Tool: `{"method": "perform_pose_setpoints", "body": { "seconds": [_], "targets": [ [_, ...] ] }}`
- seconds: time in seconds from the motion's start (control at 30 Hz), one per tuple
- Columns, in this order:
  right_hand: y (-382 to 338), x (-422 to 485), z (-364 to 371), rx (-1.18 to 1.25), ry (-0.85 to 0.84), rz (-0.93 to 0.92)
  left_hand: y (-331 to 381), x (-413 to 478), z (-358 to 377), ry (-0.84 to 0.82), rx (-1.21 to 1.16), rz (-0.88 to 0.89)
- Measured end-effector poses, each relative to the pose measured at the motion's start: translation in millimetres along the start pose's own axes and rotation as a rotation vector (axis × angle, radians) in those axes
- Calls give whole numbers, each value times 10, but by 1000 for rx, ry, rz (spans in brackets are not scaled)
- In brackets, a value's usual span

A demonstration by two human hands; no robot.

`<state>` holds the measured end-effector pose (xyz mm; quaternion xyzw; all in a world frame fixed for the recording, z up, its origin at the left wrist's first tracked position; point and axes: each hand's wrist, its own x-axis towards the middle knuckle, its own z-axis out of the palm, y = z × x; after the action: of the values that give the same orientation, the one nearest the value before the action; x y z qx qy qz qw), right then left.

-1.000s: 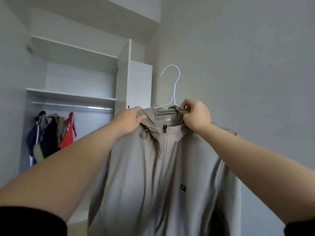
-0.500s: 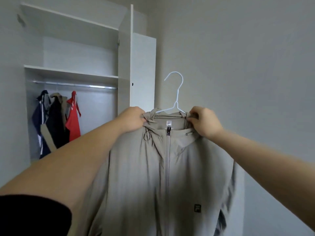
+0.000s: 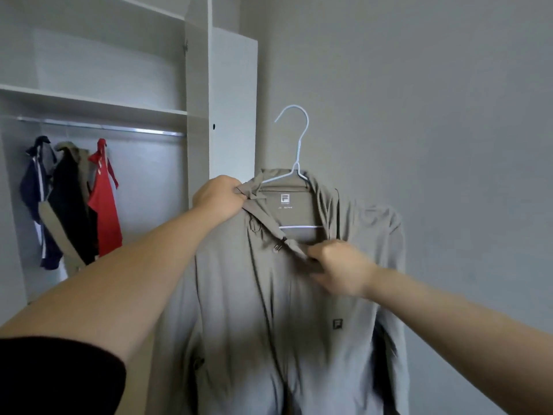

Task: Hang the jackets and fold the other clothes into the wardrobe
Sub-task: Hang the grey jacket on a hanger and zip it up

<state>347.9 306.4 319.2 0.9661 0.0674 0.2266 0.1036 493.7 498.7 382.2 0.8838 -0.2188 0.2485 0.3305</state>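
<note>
Holding a beige jacket (image 3: 284,310) up on a white hanger (image 3: 294,163), the person is partway through. The left hand (image 3: 218,199) grips the collar at the shoulder; the right hand (image 3: 338,268) pinches the open front edge below the neck. Three garments (image 3: 71,199) already hang on the wardrobe rail (image 3: 98,127) — this jacket is not yet on it, well to the right, and no clothes for folding are in view.

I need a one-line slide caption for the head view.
Both hands, left hand and right hand, grip a beige jacket on a white hanger.
</note>
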Motion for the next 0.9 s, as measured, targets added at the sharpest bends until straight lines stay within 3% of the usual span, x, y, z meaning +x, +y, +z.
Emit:
{"method": "perform_pose_setpoints", "body": {
  "seconds": [0.03,0.07,0.17,0.2,0.23,0.3,0.37,0.4,0.5,0.6,0.8,0.83,0.87,0.9],
  "targets": [
    [33,-55,59,43,-97,-13,10,-25,39,-7,6,10],
    [87,-76,72,136,-31,-28,13,-53,79,-5,18,20],
    [295,-75,-37,281,610,95,-8,-100,182,26,15,64],
    [369,-54,-93,286,723,210,-8,-102,205,26,-1,79],
    [444,-26,-136,319,709,327,-2,-97,225,17,-25,94],
    [605,51,-212,465,407,452,18,-102,273,-13,-78,131],
    [672,87,-244,678,96,453,12,-139,339,-47,-102,148],
    [686,91,-216,749,33,451,-7,-152,377,-67,-104,148],
    [644,82,-62,765,80,486,-59,-186,498,-176,-231,110],
    [565,59,149,676,204,552,-6,-254,568,-301,-671,-123],
    [495,-26,341,514,381,618,197,-247,446,-79,-1497,-422],
    [497,-47,333,495,385,613,184,-267,492,-54,-1449,-417],
    [512,-73,337,485,384,612,155,-323,543,-37,-1193,-373],
    [534,-108,348,473,384,618,77,-386,623,-53,-779,-300]
  ]
}}
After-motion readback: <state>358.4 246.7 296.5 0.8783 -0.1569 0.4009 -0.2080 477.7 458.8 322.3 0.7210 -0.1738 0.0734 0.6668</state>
